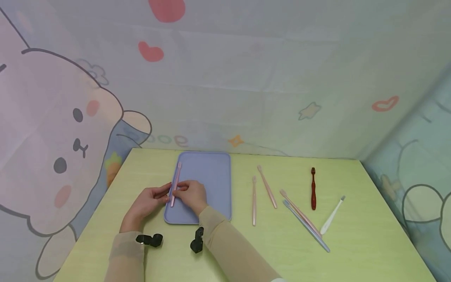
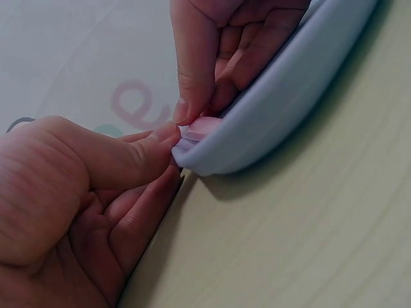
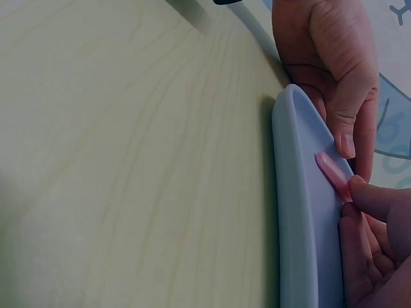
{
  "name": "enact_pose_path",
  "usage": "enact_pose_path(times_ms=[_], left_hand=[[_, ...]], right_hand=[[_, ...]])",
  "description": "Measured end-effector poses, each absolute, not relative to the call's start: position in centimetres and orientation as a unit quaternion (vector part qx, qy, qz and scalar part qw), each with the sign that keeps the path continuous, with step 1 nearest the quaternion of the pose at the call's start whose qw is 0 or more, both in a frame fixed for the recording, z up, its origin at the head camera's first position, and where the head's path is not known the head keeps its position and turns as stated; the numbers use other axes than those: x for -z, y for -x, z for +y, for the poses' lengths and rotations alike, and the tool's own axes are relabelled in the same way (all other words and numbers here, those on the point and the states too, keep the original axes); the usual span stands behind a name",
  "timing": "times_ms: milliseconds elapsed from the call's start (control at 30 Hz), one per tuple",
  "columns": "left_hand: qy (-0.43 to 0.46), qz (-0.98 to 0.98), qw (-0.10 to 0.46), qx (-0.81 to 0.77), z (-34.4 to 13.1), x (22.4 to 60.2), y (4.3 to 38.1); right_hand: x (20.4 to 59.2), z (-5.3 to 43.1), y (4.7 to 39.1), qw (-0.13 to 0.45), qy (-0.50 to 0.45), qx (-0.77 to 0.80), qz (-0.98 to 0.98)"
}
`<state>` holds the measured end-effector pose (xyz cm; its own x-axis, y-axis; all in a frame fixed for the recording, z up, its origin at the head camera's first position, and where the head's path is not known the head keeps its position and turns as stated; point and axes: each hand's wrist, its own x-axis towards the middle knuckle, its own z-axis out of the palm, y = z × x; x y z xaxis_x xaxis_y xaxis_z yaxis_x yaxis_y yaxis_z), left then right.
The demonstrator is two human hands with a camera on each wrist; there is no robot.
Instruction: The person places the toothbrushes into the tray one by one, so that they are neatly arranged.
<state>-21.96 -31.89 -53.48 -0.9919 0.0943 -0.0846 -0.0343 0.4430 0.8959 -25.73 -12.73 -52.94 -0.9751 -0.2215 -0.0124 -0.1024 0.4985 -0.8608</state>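
Observation:
A blue-violet tray (image 1: 215, 184) lies on the table, with a pink toothbrush (image 1: 179, 170) along the inside of its left edge. My right hand (image 1: 193, 196) reaches over the tray and pinches this toothbrush by its handle between thumb and fingers. In the right wrist view, the rounded handle end (image 3: 325, 165) sticks out past the fingertips, low against the tray floor. At the tray's left side, my left hand (image 1: 148, 201) grips the rim, thumb on top and fingers outside. The left wrist view shows its thumb right beside the toothbrush's pink handle (image 2: 204, 127).
Right of the tray lie two pink toothbrushes, one upright in view (image 1: 254, 201) and one slanted (image 1: 267, 188). Farther right are a blue toothbrush (image 1: 306, 226) alongside another pink toothbrush (image 1: 299, 211), a dark red toothbrush (image 1: 313, 192) and a white toothbrush (image 1: 331, 217). A printed cloth (image 1: 246, 78) hangs behind the table.

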Motion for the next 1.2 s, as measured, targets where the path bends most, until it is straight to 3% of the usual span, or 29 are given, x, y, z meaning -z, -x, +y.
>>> enact_pose_path(times_ms=[867,1200], left_hand=[[-0.014,0.855,0.059,-0.516,-31.8,53.2,22.2],[-0.018,0.843,0.063,-0.534,-31.8,53.5,22.0]], right_hand=[[52.2,-12.2,25.5,0.082,0.103,0.511,0.849],[53.7,-11.6,25.9,0.100,0.100,0.563,0.815]])
